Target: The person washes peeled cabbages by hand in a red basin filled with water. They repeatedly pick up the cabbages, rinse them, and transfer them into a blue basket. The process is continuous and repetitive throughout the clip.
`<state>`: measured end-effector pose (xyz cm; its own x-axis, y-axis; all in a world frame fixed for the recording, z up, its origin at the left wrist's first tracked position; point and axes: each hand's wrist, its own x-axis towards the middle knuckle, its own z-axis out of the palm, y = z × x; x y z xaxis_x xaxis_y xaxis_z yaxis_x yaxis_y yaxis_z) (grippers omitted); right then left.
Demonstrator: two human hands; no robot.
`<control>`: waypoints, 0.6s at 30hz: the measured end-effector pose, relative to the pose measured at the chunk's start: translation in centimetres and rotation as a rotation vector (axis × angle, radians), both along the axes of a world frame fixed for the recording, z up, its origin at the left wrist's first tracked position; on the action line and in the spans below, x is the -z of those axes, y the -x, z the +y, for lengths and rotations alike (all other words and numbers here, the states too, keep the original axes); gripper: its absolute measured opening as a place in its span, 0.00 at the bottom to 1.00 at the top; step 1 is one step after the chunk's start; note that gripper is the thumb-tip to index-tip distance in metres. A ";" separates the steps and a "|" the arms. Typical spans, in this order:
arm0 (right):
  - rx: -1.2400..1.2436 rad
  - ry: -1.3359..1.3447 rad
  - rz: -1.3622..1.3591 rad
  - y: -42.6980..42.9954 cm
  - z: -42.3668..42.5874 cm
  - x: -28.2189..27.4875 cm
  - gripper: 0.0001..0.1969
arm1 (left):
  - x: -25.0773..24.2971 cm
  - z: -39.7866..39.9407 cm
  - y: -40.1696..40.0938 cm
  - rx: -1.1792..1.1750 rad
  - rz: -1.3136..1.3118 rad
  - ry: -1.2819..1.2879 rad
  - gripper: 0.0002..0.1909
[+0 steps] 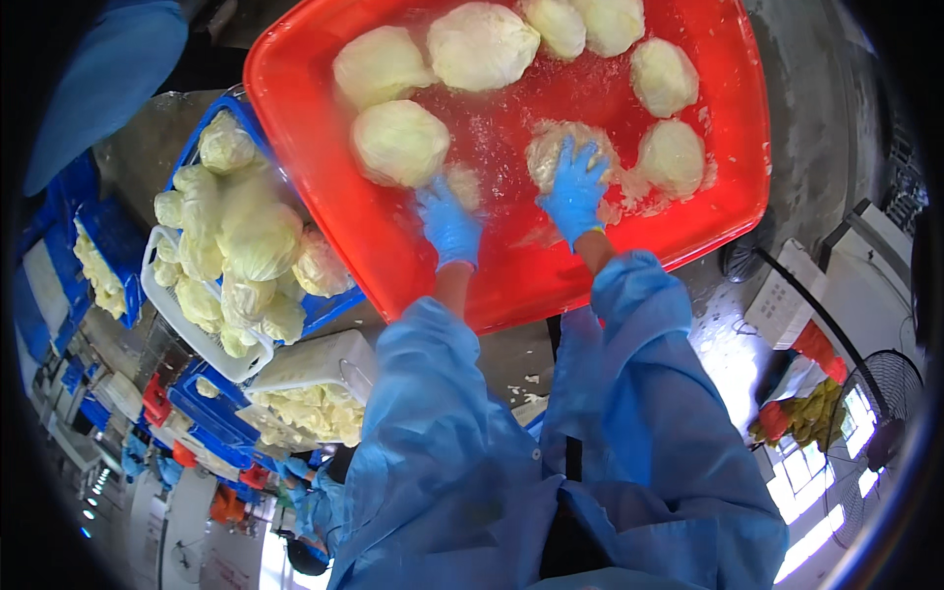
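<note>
A red plastic tub [509, 284] of water lies before me, with pale, peeled cabbages around its inside. My right hand [575, 193], in a blue glove, is spread over a cabbage [544, 156] low in the water, its fingers curved across the top. Ripples and froth surround it. At the lower edge of another large cabbage [400, 140] is my left hand [448, 225], also gloved and partly in the water. Its fingertips are blurred, so its grip is unclear. A pale shape [463, 184] shows under the water beside those fingers. Another cabbage [671, 156] floats right of my right hand.
Left of the tub, a blue crate [324, 313] and a white plastic basket [158, 284] hold heaped cabbages. Below them is a white crate [343, 354] of cut leaves. A fan [874, 413] stands at right. Other people in blue [317, 501] are at lower left.
</note>
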<state>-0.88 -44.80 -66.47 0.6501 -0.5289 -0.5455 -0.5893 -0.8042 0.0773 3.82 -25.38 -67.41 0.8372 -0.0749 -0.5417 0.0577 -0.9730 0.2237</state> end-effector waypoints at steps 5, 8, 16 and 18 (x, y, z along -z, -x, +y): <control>-0.357 0.208 -0.166 1.1 -4.4 10.3 0.55 | 6.2 -0.1 -0.9 0.038 0.088 0.239 0.50; -0.338 -0.071 -0.109 -1.0 -3.7 8.3 0.52 | 8.3 2.1 -2.3 -0.300 0.235 0.567 0.39; 0.329 -1.177 -0.049 -2.6 -12.0 0.9 0.56 | 5.0 1.1 -1.9 -0.842 0.419 0.995 0.36; 0.592 -1.284 -0.013 -3.1 -12.3 -2.1 0.57 | 1.4 0.6 -1.4 -0.911 0.348 1.081 0.37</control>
